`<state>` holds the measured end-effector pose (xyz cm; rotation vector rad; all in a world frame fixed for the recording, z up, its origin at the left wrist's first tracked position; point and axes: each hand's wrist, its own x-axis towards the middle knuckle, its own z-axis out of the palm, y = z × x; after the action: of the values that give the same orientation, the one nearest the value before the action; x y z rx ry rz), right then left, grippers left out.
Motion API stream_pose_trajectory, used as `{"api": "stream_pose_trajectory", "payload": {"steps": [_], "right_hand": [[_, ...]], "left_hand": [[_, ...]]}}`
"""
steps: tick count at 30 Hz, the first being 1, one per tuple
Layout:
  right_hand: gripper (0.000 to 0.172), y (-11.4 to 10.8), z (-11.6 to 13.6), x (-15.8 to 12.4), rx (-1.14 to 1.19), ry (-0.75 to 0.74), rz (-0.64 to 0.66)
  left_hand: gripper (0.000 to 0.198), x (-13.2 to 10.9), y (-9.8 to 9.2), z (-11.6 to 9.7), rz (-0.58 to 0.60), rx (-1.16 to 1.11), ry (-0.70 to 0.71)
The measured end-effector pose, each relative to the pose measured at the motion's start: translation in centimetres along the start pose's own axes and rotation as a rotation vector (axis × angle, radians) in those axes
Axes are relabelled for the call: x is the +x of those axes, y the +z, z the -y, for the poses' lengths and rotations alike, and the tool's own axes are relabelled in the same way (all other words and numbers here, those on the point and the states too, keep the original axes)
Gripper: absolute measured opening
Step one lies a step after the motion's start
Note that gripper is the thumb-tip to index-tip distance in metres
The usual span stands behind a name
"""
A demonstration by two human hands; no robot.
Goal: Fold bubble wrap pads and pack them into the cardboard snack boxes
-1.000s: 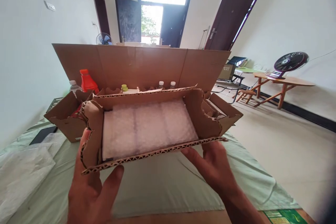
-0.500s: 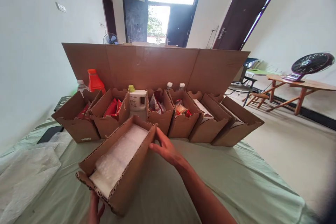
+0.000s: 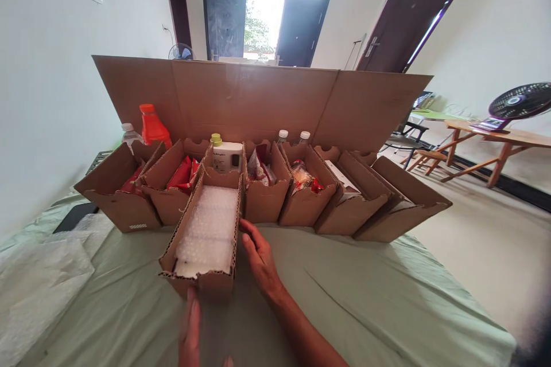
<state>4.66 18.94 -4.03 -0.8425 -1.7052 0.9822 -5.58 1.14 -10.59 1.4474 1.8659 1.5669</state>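
The box [image 3: 217, 285], slanted half a second ago, has swung nearly straight, its far end now in the row's gap before the jug [image 3: 224, 155]. Cartons [image 3: 264, 203] closely flank that end; the near end lies over the cloth [image 3: 344, 292], with bare room on both sides. Long axis: away from the viewer, leaning slightly right; open top up. Right hand [image 3: 261, 264]: loosely spread, fingertips at the right wall. Left hand [image 3: 191, 327]: blurred, fingers straight by the near wall, thumb apart.
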Motion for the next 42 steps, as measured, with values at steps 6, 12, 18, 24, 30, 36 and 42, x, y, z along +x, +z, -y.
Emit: {"api": "stream_pose_trajectory", "payload": {"steps": [6, 12, 18, 24, 30, 36, 42], "right_hand": [[0.036, -3.2, 2.2, 1.9, -0.147, -0.055, -0.132], [0.055, -7.7, 6.0, 8.7, -0.915, 0.039, 0.031], [0.027, -8.3, 4.9, 9.2, -1.081, 0.034, 0.090], [0.027, -8.4, 3.2, 8.2, -1.074, -0.092, 0.040], [0.028, -8.8, 3.2, 8.8, -1.009, -0.128, 0.007], [0.046, -8.0, 5.8, 7.0, -0.733, -0.179, -0.028], [0.038, -0.9, 10.2, 7.2, -0.613, -0.270, 0.251]], "left_hand": [[0.082, 4.2, 3.5, -2.7, -0.009, -0.002, 0.096], [0.087, 11.5, 5.2, -3.0, 0.040, -0.037, 0.138], [0.083, 13.3, 5.8, -1.4, -0.006, 0.013, 0.168], [0.081, 14.6, 5.6, -1.7, -0.102, 0.066, 0.142], [0.082, 16.2, 6.1, -2.0, -0.041, 0.082, 0.139], [0.075, 14.0, 3.2, -1.8, 0.091, 0.088, 0.106], [0.052, 5.7, -4.1, 3.9, 0.158, 0.261, 0.308]]}}
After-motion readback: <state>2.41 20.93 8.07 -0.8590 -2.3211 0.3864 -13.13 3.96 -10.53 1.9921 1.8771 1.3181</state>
